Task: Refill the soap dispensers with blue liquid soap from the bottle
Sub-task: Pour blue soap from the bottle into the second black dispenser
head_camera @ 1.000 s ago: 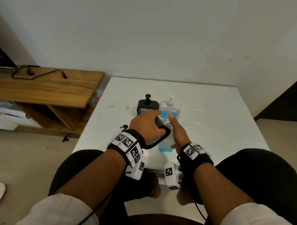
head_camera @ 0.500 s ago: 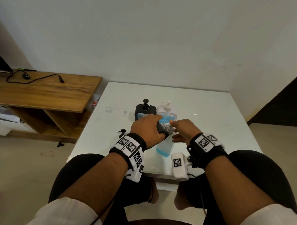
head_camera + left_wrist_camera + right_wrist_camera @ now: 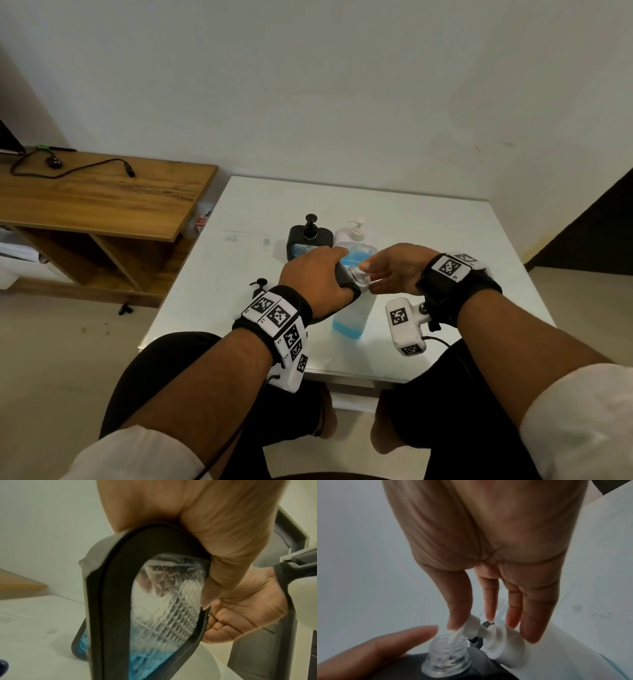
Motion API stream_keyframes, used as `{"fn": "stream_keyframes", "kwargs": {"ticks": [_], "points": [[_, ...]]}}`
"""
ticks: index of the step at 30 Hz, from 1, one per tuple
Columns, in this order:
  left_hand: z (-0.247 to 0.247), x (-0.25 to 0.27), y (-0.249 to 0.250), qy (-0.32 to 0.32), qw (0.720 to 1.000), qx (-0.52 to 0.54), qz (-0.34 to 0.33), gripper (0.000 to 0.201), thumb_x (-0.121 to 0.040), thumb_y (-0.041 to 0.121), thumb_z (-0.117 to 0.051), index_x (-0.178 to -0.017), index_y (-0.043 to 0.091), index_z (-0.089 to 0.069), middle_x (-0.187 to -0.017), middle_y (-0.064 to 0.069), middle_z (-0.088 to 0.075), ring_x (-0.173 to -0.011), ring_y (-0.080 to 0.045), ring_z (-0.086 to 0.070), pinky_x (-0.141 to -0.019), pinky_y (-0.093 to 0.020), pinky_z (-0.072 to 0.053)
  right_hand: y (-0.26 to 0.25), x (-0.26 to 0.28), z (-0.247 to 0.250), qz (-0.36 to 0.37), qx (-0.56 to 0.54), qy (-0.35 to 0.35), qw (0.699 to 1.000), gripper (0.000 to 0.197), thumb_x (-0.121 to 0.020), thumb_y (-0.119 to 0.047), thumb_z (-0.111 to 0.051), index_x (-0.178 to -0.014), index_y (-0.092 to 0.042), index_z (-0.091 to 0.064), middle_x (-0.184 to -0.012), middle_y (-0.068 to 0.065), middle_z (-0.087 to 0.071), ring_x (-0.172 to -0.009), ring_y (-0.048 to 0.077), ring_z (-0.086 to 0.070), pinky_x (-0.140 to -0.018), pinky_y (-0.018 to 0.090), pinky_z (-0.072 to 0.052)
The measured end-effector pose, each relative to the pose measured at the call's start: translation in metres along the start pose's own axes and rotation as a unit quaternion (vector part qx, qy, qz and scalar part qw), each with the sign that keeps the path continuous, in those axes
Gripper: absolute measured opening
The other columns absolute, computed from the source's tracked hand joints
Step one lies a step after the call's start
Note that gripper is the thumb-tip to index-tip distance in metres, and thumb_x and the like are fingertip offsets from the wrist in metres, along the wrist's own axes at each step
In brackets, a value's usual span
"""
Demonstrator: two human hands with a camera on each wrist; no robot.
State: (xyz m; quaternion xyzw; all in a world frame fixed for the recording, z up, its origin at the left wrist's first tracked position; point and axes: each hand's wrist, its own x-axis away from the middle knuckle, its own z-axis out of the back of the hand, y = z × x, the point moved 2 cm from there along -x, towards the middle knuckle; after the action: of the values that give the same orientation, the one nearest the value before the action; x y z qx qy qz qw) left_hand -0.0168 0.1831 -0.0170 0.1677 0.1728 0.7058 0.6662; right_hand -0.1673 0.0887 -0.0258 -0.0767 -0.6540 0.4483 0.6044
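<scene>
A black-framed soap dispenser (image 3: 354, 315) with clear patterned sides stands near the table's front edge, a little blue soap at its bottom (image 3: 163, 615). My left hand (image 3: 325, 274) grips its black shoulder from the left (image 3: 214, 534). Its clear threaded neck (image 3: 447, 654) is uncapped. My right hand (image 3: 376, 274) is turned palm up, its straight fingers and thumb (image 3: 471, 615) just at the neck, holding nothing that I can see. Behind stand a white pump bottle (image 3: 358, 245) of blue soap and a second black dispenser (image 3: 308, 240).
A loose black pump head (image 3: 259, 284) lies on the white table (image 3: 445, 240) left of my left wrist. A wooden shelf unit (image 3: 102, 198) with a black cable (image 3: 68, 171) stands to the left. My knees are under the table's front edge.
My right hand has turned from pointing its index finger at the neck to palm up, with the wrist swung out to the right. The left hand keeps its grip.
</scene>
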Motion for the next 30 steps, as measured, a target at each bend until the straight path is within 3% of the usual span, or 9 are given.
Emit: {"fn": "stream_keyframes", "kwargs": {"ticks": [2,8,14,20,26,30], "points": [[0.000,0.000,0.001,0.002,1.000,0.001,-0.001,0.059,-0.080,0.048,-0.064,-0.133,0.028,-0.049,-0.127,0.005,-0.058,-0.113,-0.018,-0.056,-0.093,-0.032,-0.046,0.001,-0.001,0.000,-0.002,-0.010,0.002,1.000,0.039,-0.090,-0.005,-0.068,-0.127,0.001,-0.058,-0.111,0.017,-0.071,-0.100,0.027,-0.067,-0.097,0.037,-0.052],[-0.003,0.000,-0.001,0.013,1.000,0.004,0.004,0.060,-0.080,0.047,-0.064,-0.134,0.028,-0.048,-0.128,0.005,-0.058,-0.115,-0.018,-0.056,-0.095,-0.033,-0.045,0.002,-0.003,0.000,-0.017,-0.038,0.024,0.999,0.058,-0.084,-0.002,-0.073,-0.137,-0.002,-0.052,-0.124,0.023,-0.065,-0.112,0.033,-0.066,-0.097,0.039,-0.053],[-0.003,-0.001,-0.001,0.016,1.000,0.013,0.013,0.062,-0.079,0.045,-0.065,-0.136,0.029,-0.048,-0.129,0.007,-0.058,-0.115,-0.017,-0.056,-0.096,-0.032,-0.044,0.001,-0.006,-0.002,-0.006,-0.013,0.016,1.000,0.046,-0.089,-0.002,-0.068,-0.132,0.004,-0.055,-0.112,0.020,-0.067,-0.098,0.029,-0.065,-0.093,0.037,-0.053],[-0.004,-0.004,-0.003,0.011,1.000,0.003,0.013,0.063,-0.078,0.048,-0.065,-0.136,0.030,-0.046,-0.127,0.008,-0.058,-0.113,-0.016,-0.057,-0.095,-0.032,-0.045,0.004,-0.008,0.005,0.000,-0.018,0.001,1.000,0.055,-0.086,-0.008,-0.073,-0.136,0.001,-0.052,-0.120,0.022,-0.067,-0.110,0.034,-0.065,-0.100,0.041,-0.052],[-0.006,-0.007,-0.002,0.009,1.000,0.006,0.007,0.066,-0.078,0.048,-0.065,-0.138,0.030,-0.045,-0.127,0.008,-0.059,-0.113,-0.016,-0.057,-0.095,-0.032,-0.046,0.003,-0.014,0.002,0.027,0.020,0.032,0.999,0.046,-0.088,-0.006,-0.072,-0.130,0.004,-0.057,-0.114,0.021,-0.069,-0.097,0.032,-0.068,-0.096,0.043,-0.055],[-0.005,-0.009,-0.001,0.000,1.000,0.005,0.013,0.066,-0.077,0.049,-0.065,-0.137,0.030,-0.045,-0.124,0.007,-0.060,-0.110,-0.016,-0.058,-0.094,-0.033,-0.047,0.005,-0.015,0.002,0.028,0.023,0.035,0.999,0.048,-0.087,-0.007,-0.073,-0.131,0.003,-0.057,-0.114,0.021,-0.069,-0.099,0.032,-0.069,-0.096,0.043,-0.056]]}}
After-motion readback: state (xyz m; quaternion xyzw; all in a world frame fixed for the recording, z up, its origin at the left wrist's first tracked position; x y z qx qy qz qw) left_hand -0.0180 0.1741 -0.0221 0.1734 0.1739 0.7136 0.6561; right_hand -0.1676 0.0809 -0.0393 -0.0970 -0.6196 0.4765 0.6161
